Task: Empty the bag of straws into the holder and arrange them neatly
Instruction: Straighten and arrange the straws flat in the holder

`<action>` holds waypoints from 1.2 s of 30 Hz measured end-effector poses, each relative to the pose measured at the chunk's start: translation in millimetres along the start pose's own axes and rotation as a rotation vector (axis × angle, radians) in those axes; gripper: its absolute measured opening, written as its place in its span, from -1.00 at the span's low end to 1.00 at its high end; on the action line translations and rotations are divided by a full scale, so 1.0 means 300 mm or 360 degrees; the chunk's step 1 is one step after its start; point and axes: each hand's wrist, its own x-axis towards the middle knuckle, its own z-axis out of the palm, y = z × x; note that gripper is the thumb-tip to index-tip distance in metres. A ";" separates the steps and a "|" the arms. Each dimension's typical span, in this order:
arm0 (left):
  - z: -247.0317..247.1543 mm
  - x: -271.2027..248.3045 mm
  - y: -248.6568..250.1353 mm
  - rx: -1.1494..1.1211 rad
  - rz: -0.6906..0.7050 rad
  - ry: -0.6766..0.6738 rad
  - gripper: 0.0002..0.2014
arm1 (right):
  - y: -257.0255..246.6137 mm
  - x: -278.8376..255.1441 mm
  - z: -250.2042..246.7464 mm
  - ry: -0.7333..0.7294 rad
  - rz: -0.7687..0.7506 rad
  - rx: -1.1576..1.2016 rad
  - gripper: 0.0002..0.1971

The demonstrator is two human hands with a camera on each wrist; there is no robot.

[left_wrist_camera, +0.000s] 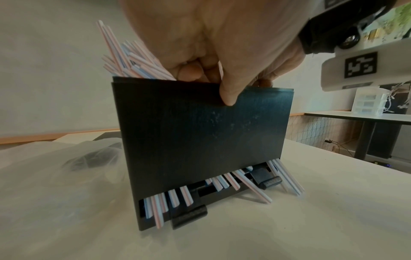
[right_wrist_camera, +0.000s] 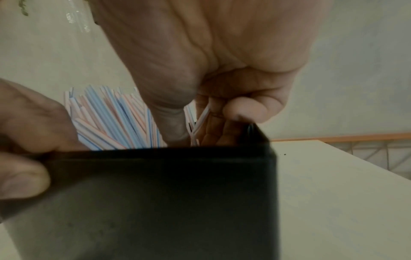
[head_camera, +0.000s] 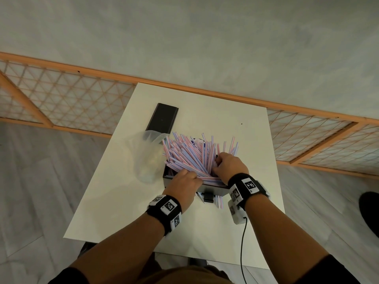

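Right now my right hand (head_camera: pixel 229 167) curls its fingers around a few straws (head_camera: pixel 192 154) at the right end of the holder (left_wrist_camera: pixel 200 137), while my left hand (head_camera: pixel 184 185) hooks over the near wall, thumb on the outside and fingers curled among the straws. I judge the job is to comb the tilted, fanned bundle level, easing rather than forcing, since these thin, light, pink-and-blue striped tubes would kink. The holder is a smooth, matte black box; several straws poke out of its bottom slot. The limp, clear bag (head_camera: pixel 146 158) lies emptied just left, on the white table (head_camera: pixel 246 144).
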 end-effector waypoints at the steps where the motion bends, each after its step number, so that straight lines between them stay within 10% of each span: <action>1: 0.002 0.001 0.000 -0.0006 0.0002 0.0004 -0.63 | -0.001 -0.002 0.001 -0.0001 0.0010 0.0010 -0.93; 20: -0.006 -0.004 0.002 -0.0023 -0.0004 0.0032 -0.59 | 0.003 -0.026 -0.085 0.0077 -0.0195 0.0096 -0.93; 32: 0.016 -0.004 -0.010 0.0023 0.0074 0.0067 -0.71 | -0.061 -0.185 -0.334 0.0484 -0.0790 0.0024 -0.89; 36: -0.001 -0.012 -0.003 -0.0067 0.0090 0.0125 -0.86 | -0.180 -0.213 -0.328 0.0265 -0.1043 -0.0399 -0.86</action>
